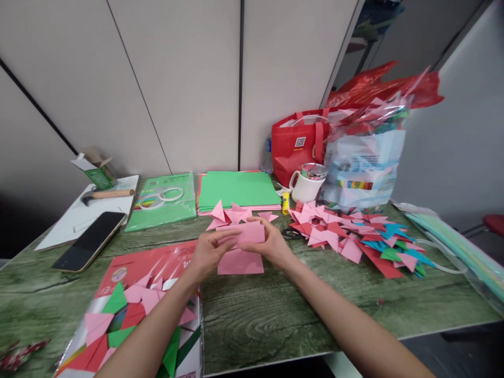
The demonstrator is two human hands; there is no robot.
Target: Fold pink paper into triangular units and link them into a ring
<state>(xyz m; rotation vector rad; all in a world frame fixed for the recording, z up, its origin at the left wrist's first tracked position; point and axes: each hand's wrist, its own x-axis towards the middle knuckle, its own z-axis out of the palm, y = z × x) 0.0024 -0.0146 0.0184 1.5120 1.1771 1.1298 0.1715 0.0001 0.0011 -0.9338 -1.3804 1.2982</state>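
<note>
A pink sheet of paper (241,263) is held between both hands above the middle of the table, with its upper part folded over toward me. My left hand (212,251) pinches its left side, the fingers lying across the folded part. On the right side, the fingers and thumb of my right hand (272,243) grip the same paper near its upper corner. Just behind the hands lie folded pink paper pieces (234,212). Below my left forearm, folded pink, red and green pieces (136,315) rest on a red and white paper packet (134,262).
Coloured paper sheets (238,189), a glue stick (285,202) and a white mug (309,184) stand along the back. Pink and red folded stars (317,223) lie right, beside black scissors (291,233). A phone (90,241) and a hammer (108,194) lie left.
</note>
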